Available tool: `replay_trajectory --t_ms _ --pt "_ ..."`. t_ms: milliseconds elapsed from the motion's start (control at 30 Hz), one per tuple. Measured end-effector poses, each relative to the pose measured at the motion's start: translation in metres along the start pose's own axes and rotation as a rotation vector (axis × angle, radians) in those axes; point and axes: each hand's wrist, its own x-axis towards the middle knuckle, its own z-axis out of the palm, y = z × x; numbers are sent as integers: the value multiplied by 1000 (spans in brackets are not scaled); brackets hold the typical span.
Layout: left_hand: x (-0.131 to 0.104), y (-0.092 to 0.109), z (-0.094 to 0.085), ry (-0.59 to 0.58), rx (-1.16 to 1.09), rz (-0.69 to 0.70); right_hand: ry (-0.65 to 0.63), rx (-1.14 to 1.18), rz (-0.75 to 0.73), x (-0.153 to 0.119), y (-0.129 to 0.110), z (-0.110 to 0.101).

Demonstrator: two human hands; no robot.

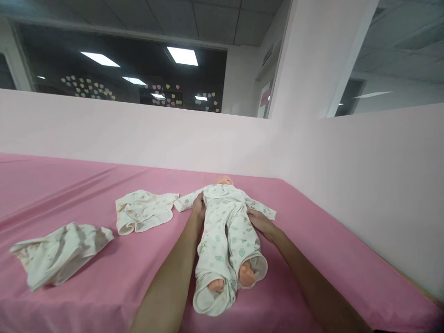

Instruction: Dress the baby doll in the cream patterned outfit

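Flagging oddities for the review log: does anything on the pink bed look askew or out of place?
Mildly. A crumpled garment lies bunched near the pink sheet's left edge, and another garment lies loosely folded. The doll's trouser legs overhang its bare feet. Left hand and right hand rest at its waist.

There is one baby doll (227, 222) on the pink sheet (69, 194), dressed in one white printed suit (225, 240), and its two bare feet (247, 275) show at the trouser ends. Two loose baby garments lie beside it: one folded garment (144, 210) and one crumpled garment (58, 254). Two hands are at the doll, the left hand (199, 206) and the right hand (260, 223)
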Motion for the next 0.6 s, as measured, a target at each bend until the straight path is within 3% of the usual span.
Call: replay_trajectory --t_ms 300,467,600 --pt "15 -9 3 83 -50 -14 -117 -104 -124 -4 0 -3" --pt "10 -9 4 -42 -136 -68 39 -475 -217 15 1 -4" --pt "5 -5 7 -15 -150 -70 228 -826 -146 35 -10 -5"
